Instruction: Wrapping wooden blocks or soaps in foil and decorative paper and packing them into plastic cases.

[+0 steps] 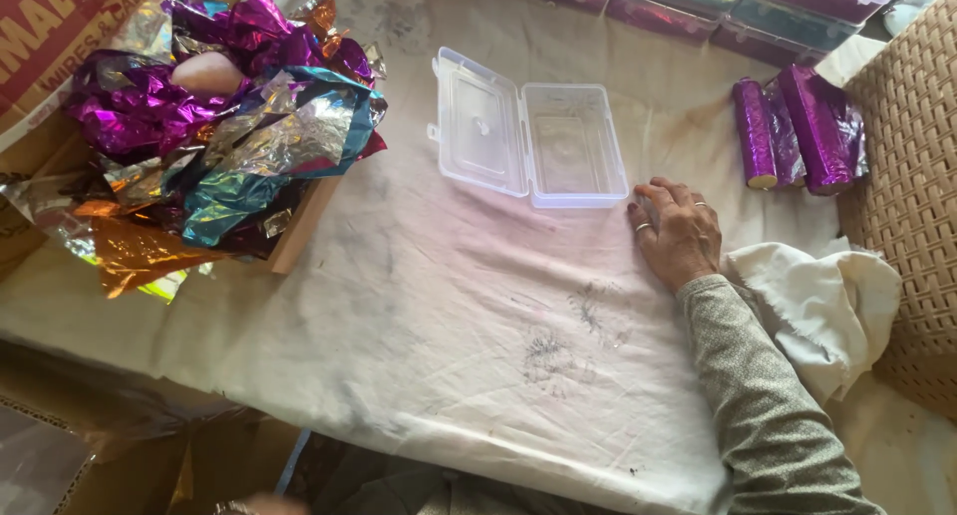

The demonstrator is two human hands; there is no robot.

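Clear plastic box [530,141] lies open beside right hand [676,233], purple rolls [793,131] near.

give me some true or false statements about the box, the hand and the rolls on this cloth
1. The clear box lies open and empty. True.
2. The right hand holds a purple roll. False: it rests flat on the cloth, holding nothing.
3. The purple rolls lie right of the box. True.
4. The foil heap sits inside the box. False: it lies apart, left of the box.
5. The hand wears rings. True.
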